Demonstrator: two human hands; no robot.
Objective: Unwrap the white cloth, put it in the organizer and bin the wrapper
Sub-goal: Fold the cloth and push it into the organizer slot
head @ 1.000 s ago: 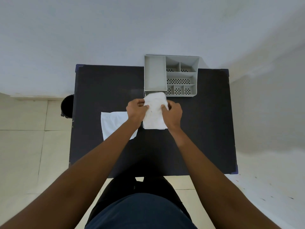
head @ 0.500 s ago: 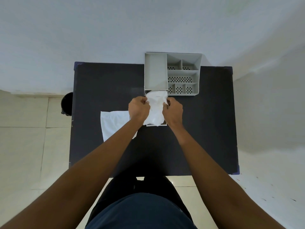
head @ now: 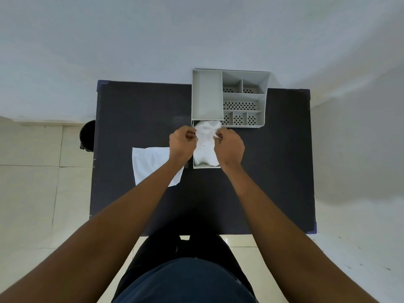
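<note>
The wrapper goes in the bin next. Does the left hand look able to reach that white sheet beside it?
Probably yes: the white sheet lies flat just beside the left hand, nothing between them.

Your hands slide up toward twelve o'clock, and the white cloth (head: 206, 147) that was held flat now bunches and sinks into the organizer (head: 207, 166) tray, your left hand (head: 182, 143) and right hand (head: 229, 147) pinching its top corners apart.

Soft, even daylight, faint shadows; wide-angle lens bends the edges.
</note>
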